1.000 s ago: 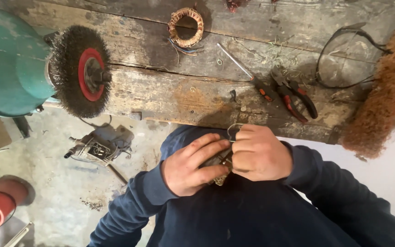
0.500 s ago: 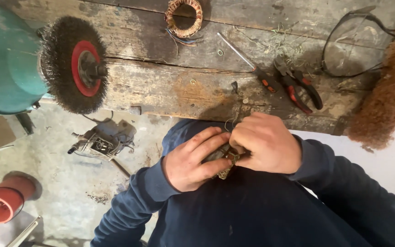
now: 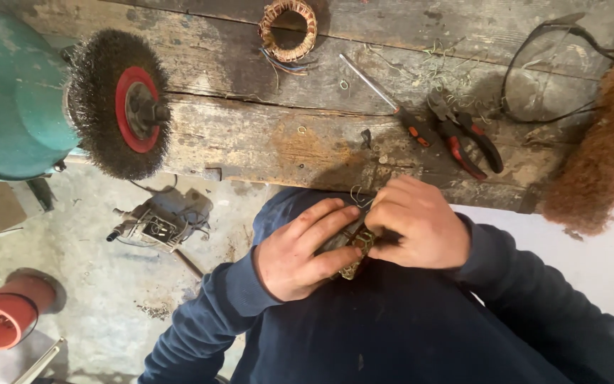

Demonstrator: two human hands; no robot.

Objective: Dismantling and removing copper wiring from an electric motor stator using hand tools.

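My left hand (image 3: 303,249) and my right hand (image 3: 417,222) meet over my lap, just below the edge of a worn wooden bench (image 3: 278,135). Between them they grip a small wound coil part (image 3: 353,245) with copper-coloured wire, mostly hidden by my fingers. A thin wire loop (image 3: 358,195) sticks up from it near my right fingers. Both arms are in dark blue sleeves.
On the bench lie a copper-wound stator ring (image 3: 289,30), a screwdriver (image 3: 385,99), red-handled pliers (image 3: 467,135) and a black cable loop (image 3: 556,71). A wire brush wheel (image 3: 119,103) on a teal grinder (image 3: 12,92) stands left. A metal part (image 3: 161,224) and red bucket (image 3: 1,316) sit on the floor.
The view has shifted slightly. My hands stay together on the coil part, with the fingers of both hands shifting a little around it.
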